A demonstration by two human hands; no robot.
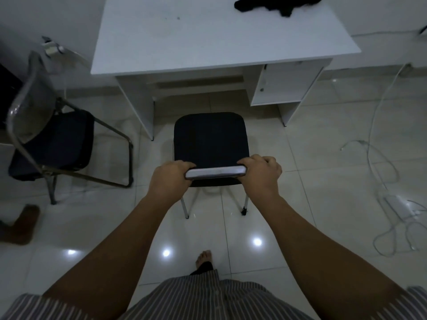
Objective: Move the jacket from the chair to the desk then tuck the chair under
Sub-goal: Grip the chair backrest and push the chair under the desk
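A black jacket (276, 5) lies crumpled on the far right part of the white desk (208, 42). A chair (210, 139) with a black seat and metal frame stands on the floor just in front of the desk's knee space, its seat outside the desk. My left hand (169, 179) grips the left end of the chair's metal backrest top. My right hand (261, 174) grips the right end of the same bar.
A second chair (53, 139) with a dark seat stands to the left of the desk. White cables and a power strip (397, 206) lie on the tiled floor at the right. The desk has a cabinet (284, 84) on its right side. A brown slipper (20, 225) lies at the left.
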